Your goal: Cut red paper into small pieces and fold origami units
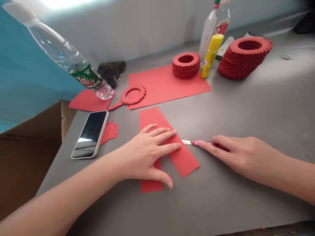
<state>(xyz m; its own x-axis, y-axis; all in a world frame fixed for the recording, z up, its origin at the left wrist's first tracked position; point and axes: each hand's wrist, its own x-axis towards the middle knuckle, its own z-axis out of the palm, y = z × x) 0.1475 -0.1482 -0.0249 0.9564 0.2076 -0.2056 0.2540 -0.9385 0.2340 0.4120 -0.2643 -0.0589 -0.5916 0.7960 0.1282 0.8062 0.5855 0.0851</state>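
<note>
Two red paper strips (187, 160) lie on the grey table, one slanting across the other and meeting it near the top. My left hand (154, 147) rests flat over both strips with its fingers spread. A slim craft knife (194, 143) with a pink handle is gripped in my right hand (236, 152). Its pale blade points left, with the tip at the slanted strip's right edge; whether it goes under the paper I cannot tell. The fingers of my right hand are wrapped round the handle, hiding most of it.
Behind the strips lies a large red sheet (157, 85) bearing a zigzag-edged paper ring stack (186, 67). A taller stack (242, 59), a yellow glue stick (212, 55) and clear bottles stand at the back. A phone (90, 135) and water bottle (85, 73) are left.
</note>
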